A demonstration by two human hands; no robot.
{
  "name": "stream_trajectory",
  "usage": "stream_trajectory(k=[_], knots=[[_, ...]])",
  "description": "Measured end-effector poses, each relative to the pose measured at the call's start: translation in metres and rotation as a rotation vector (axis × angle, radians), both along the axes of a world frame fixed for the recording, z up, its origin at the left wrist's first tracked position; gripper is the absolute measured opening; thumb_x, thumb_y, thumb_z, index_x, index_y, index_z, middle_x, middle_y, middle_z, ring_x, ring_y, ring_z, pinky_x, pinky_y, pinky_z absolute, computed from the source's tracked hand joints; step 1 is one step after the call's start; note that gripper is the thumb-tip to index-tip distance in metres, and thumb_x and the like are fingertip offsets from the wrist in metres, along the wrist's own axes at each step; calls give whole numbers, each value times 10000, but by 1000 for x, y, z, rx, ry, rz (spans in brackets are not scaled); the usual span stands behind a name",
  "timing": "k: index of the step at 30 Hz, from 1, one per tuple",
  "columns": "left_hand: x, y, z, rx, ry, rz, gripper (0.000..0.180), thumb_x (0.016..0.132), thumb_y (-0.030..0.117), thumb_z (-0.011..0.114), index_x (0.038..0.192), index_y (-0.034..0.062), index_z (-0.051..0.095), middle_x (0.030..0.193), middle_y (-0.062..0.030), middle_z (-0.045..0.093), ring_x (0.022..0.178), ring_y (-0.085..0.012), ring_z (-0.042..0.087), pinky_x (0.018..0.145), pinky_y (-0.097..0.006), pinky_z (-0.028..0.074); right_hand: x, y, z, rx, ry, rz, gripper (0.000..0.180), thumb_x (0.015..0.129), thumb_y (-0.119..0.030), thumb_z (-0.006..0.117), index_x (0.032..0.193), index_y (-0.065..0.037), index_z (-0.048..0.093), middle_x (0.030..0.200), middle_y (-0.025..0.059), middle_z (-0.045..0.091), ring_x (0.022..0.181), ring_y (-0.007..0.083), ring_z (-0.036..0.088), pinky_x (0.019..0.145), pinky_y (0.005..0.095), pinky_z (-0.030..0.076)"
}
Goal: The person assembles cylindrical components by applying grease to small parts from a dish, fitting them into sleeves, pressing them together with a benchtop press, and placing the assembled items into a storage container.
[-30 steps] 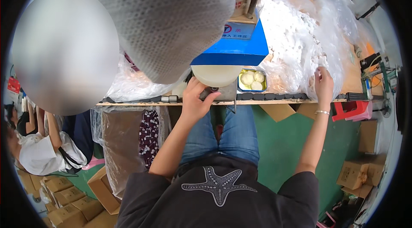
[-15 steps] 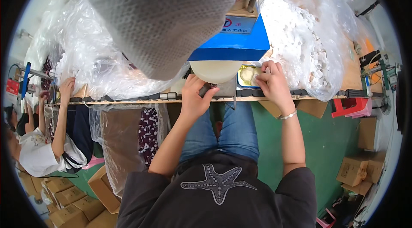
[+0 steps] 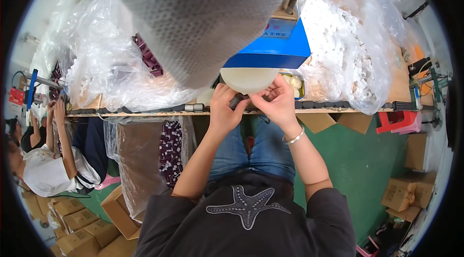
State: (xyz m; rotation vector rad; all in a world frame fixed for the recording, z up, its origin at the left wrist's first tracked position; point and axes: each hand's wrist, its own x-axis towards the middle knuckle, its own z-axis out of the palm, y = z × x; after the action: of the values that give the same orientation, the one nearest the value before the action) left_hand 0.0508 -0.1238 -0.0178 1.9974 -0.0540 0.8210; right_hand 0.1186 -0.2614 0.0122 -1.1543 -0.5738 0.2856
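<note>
My left hand (image 3: 224,108) is closed around a small dark rounded piece (image 3: 236,99) at the table's front edge. Beside it my right hand (image 3: 279,105) has its thumb and fingertips drawn together close to that piece; whatever they pinch is too small to make out. Both hands are just below a cream-white rounded guard (image 3: 249,79) under the blue box-shaped machine head (image 3: 275,49). Partly covered by my right hand, a small open tin (image 3: 302,93) with pale round pieces (image 3: 295,82) stands to the right.
A grey-white fabric cover (image 3: 198,20) hangs in front of the machine. Clear plastic sheeting (image 3: 116,68) fills the left of the table; white small parts (image 3: 338,49) are heaped at right. Below left hangs a bag of maroon-and-white parts (image 3: 171,153). Another person (image 3: 53,167) works far left.
My right hand has moved left from the tin to meet my left hand under the guard. The left hand still holds the dark piece. The view has shifted slightly.
</note>
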Motion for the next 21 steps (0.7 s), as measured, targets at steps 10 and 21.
stream_trajectory(k=[10,21], knots=[[-2,0,0,-2,0,36,340,652,-28,699,985,31,659,947,-100,662,873,-313,567,758,-393,469,1,-1,3,-376,-97,54,246,787,54,705,1007,-1,610,792,-28,592,642,19,495,575,187,416],[-3,1,-4,77,21,48,252,698,96,791,923,41,692,964,-84,666,917,-294,542,797,-386,459,-16,-70,-23,-238,0,-138,619,787,80,697,1359,24,467,1236,166,632,681,8,533,594,166,441]])
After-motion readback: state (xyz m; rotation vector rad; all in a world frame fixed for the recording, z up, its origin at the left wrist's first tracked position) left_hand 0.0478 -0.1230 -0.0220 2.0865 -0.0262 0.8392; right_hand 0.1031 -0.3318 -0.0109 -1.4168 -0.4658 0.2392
